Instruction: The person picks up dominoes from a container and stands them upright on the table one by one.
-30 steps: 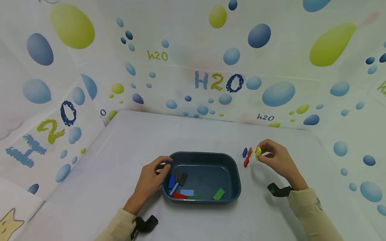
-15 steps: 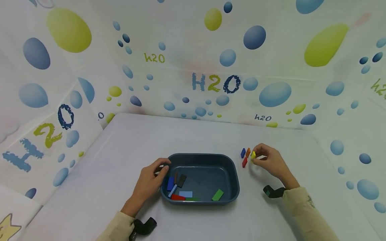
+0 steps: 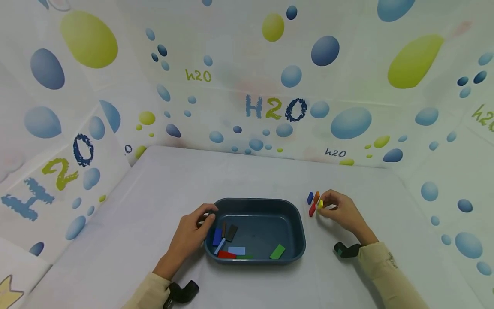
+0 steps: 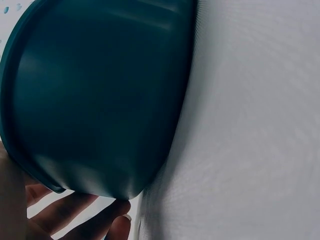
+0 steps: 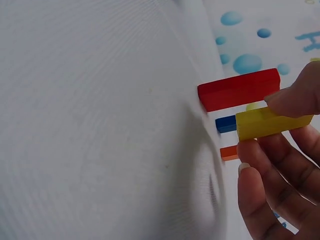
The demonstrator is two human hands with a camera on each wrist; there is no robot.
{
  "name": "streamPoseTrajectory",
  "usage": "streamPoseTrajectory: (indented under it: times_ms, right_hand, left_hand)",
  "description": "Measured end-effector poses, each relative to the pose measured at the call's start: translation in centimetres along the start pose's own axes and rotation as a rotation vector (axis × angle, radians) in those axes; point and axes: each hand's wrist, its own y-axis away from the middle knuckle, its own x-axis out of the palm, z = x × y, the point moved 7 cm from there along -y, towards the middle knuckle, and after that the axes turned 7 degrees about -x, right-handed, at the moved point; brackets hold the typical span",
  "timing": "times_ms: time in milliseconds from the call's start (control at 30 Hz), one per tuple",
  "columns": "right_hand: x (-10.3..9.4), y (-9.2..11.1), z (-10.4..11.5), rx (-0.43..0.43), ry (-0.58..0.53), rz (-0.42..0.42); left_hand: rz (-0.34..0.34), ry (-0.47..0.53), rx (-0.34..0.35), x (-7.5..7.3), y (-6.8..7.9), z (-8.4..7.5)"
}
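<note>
- White-covered table (image 3: 216, 176)
- Dark tub (image 3: 254, 261), flat on it
- Blue block (image 3: 310, 198), upright, right of the tub
- Orange block (image 3: 316, 197), upright beside the blue
- Red block (image 3: 312, 210), upright, nearer the person

Twelve blocks are in view, along with one dark blue tub (image 3: 262, 231). Eight of the blocks lie inside the tub: one blue block (image 3: 217, 237), one brown block (image 3: 224, 229), one blackish block (image 3: 231, 233), two light-blue blocks (image 3: 236, 250), one red block (image 3: 227, 255) and two green blocks (image 3: 278, 251). Outside it are four: a second blue block (image 3: 310, 198), one orange block (image 3: 316, 197), a second red block (image 3: 312, 210) and one yellow block (image 3: 320, 204). Two black wrist-worn devices (image 3: 184, 292) and two beige sleeves (image 3: 390, 272) also show.
</note>
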Motion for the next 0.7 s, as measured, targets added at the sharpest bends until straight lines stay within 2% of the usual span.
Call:
streamPoseTrajectory:
  times_ms: [700]
  right_hand:
    - [0.79, 0.1, -0.8, -0.001, 0.036, 0.01]
  left_hand:
    - [0.002, 0.0, 0.006, -0.08, 0.0, 0.15]
